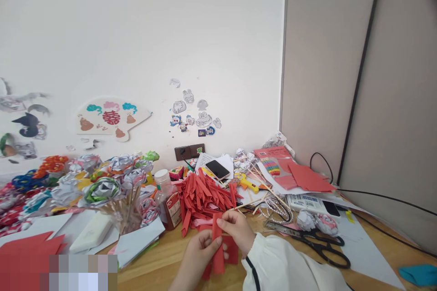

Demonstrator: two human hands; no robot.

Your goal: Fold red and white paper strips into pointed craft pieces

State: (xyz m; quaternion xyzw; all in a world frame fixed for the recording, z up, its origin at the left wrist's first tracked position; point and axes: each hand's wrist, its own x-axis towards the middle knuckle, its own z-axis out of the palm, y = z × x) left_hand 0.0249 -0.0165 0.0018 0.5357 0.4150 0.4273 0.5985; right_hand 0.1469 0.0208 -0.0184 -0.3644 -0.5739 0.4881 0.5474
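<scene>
Red paper strip (218,264), clamped in both hands (202,249) (241,229), partly hidden by them, red piece (232,251) behind partly covered

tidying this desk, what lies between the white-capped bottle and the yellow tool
The head view shows a heap of folded red strips between the bottle and tool.

Bright, soft light, lower-left corner pixelated, upper-right darkened
</scene>
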